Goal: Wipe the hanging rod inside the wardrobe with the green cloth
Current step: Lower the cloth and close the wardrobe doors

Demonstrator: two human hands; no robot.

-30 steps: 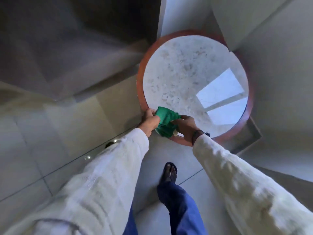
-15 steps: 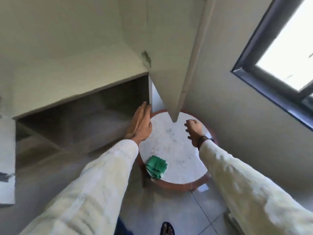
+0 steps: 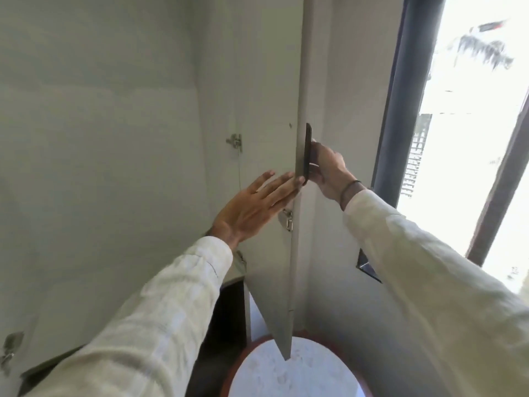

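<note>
The pale grey wardrobe door (image 3: pixel 269 116) stands open, seen edge-on in the middle of the view. My right hand (image 3: pixel 329 170) grips its dark vertical handle (image 3: pixel 308 153) on the outer face. My left hand (image 3: pixel 257 206) lies flat with spread fingers against the door's inner face, fingertips at the door edge. The green cloth is out of view. No hanging rod shows; the wardrobe interior (image 3: pixel 100 124) shows only plain pale panels.
A round white table with a red-brown rim (image 3: pixel 234 365) stands below the door's lower corner. Metal hinges (image 3: pixel 235 141) sit on the inner side wall. A dark-framed window (image 3: pixel 400 81) is at the right, very bright.
Both hands let go of the green cloth, leaving it on the round table, then rose to the wardrobe door. The view tilted up, and the cloth dropped out of sight.
</note>
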